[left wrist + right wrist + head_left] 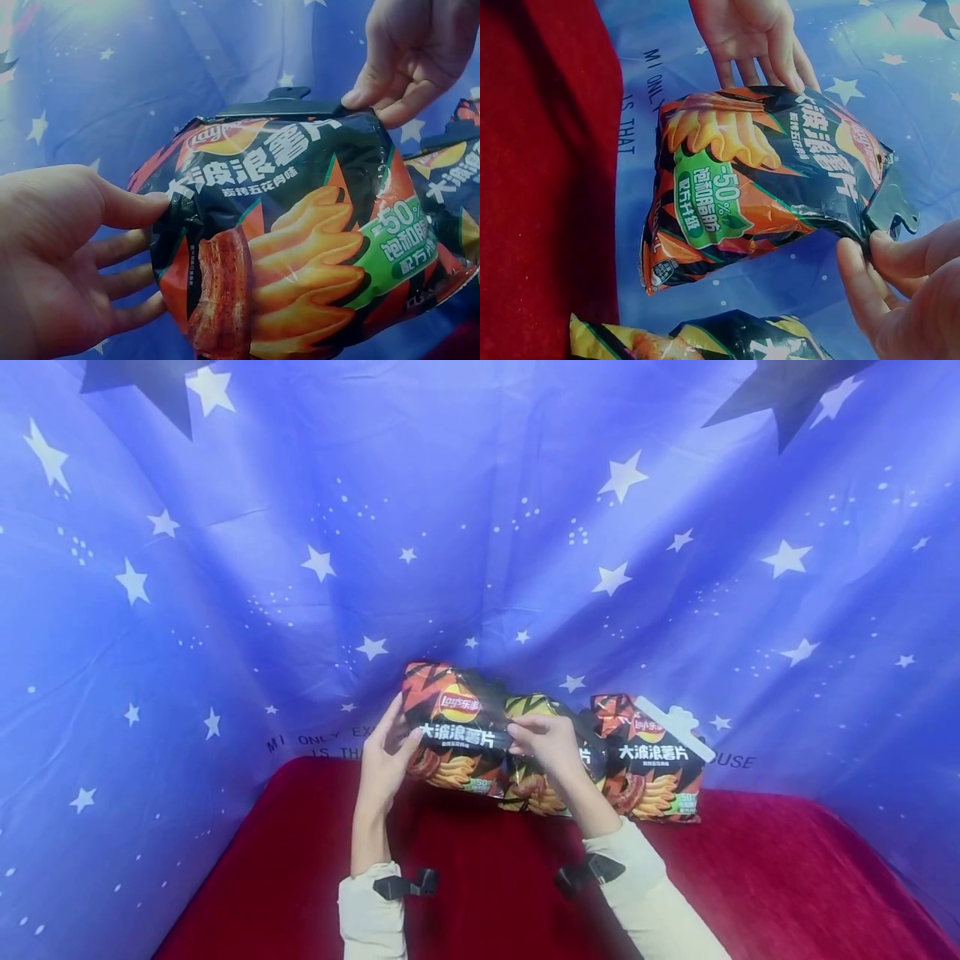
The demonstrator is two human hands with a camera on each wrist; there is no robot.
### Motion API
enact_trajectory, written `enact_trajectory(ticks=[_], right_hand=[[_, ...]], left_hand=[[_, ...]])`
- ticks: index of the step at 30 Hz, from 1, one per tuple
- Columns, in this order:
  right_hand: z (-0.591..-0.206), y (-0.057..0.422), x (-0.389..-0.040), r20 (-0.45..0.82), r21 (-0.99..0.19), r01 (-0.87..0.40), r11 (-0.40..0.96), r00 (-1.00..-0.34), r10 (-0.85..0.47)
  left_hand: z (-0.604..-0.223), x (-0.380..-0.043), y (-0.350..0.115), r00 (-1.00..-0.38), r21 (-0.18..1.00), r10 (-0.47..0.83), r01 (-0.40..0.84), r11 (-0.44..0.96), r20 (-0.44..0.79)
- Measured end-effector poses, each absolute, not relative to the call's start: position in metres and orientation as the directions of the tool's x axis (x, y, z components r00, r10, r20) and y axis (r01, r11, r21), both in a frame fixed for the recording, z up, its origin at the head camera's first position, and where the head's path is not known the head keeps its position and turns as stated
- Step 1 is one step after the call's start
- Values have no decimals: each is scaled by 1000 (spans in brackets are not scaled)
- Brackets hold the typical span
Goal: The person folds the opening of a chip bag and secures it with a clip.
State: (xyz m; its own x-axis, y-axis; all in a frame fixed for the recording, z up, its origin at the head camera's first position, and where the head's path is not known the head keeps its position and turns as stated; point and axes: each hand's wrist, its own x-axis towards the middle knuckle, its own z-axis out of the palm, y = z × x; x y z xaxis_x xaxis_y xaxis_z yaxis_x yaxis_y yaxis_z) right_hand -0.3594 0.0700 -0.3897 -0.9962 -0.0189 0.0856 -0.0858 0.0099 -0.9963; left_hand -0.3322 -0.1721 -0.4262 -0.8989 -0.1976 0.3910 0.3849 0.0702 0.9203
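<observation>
In the head view my left hand holds the left side of a red-and-black bag of Lay's chips, raised at the left of a row. The left wrist view shows the thumb on the bag's front and the fingers behind its edge. A black bag clip lies across the bag's top. My right hand pinches the top corner at the end of this clip, thumb against fingertips. The clip's tab sticks out beyond the bag in the right wrist view.
A yellow-and-black chip bag stands behind my right hand, partly hidden. Farther right is another red-and-black bag with a white clip slanting across its top corner. Below lies a red cloth; a blue starry curtain hangs close behind.
</observation>
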Motion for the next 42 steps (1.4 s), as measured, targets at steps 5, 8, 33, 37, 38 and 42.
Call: enact_trajectory(ticks=[5,8,33,37,38,42], right_hand=[[-391,67,-365,82,-994,-83,69,-996,-21],[-393,65,-371,57,-993,-58,104,-998,-13],[-410,54,-380,171,-916,-144,375,-985,39],[-412,56,-382,173,-916,-147,373,-984,38],[-413,56,-382,173,-916,-147,375,-984,38],[-415,56,-384,169,-910,-138,390,-984,46]], left_hand=[[-433,-336,-173,-913,930,-182,353,99,366],[-436,-338,-174,-922,937,-171,334,102,347],[-451,-347,-166,-912,949,-270,280,145,310],[-453,-349,-165,-913,953,-279,264,151,298],[-454,-350,-165,-913,953,-280,262,153,296],[-458,-352,-163,-914,955,-285,255,150,289]])
